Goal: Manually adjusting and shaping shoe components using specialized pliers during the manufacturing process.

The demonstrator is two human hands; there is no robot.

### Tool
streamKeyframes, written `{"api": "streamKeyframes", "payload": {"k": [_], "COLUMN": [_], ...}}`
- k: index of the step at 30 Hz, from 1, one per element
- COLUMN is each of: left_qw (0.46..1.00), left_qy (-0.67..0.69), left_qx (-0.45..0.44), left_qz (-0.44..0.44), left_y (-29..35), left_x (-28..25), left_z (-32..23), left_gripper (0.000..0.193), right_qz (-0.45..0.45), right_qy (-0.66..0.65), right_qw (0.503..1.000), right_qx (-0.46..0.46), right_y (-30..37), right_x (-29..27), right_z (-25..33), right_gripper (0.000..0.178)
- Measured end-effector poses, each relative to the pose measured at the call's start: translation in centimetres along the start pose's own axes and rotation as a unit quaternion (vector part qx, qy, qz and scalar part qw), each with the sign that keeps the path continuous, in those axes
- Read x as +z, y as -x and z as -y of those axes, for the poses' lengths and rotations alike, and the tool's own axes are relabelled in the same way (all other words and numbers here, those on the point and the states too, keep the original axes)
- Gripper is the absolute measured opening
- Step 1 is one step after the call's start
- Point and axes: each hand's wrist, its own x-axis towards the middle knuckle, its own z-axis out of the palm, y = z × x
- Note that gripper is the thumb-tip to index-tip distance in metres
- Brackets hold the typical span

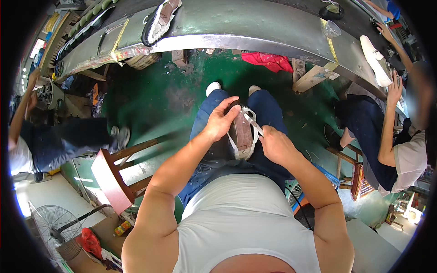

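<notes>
A brown shoe (242, 133) with a pale edge rests over my lap, its toe pointing away from me. My left hand (222, 119) grips it at the far left side, thumb on the upper. My right hand (276, 144) is closed round a slim light-grey tool (253, 123), whose tip lies against the shoe's right edge. What kind of tool it is, I cannot make out. A pale strip loops along that same edge, next to the tool. The shoe's underside is hidden.
Ahead runs a metal-edged bench (236, 38) bearing a brown-and-white shoe (160, 22), a clear cup (332, 29) and a white shoe (376, 60). Co-workers sit at left and right. A wooden stool (110, 179) and a fan (57, 232) are at my left; red cloth (267, 61) lies under the bench.
</notes>
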Motion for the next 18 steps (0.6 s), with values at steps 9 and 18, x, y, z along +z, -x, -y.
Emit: {"api": "streamKeyframes", "payload": {"k": [9,18], "left_qw": [0.999,0.975], "left_qy": [-0.047,-0.194], "left_qx": [0.007,-0.101], "left_qz": [0.016,0.05], "left_y": [-0.6,2.2], "left_x": [0.3,2.3], "left_z": [0.1,2.7], "left_gripper": [0.048,0.076], "right_qz": [-0.103,-0.01], "right_qy": [-0.266,-0.313], "right_qw": [0.958,0.944], "right_qx": [-0.032,0.105], "right_y": [0.6,1.8], "right_x": [-3.0,-0.6], "right_z": [1.6,-4.2], "right_gripper": [0.033,0.026]}}
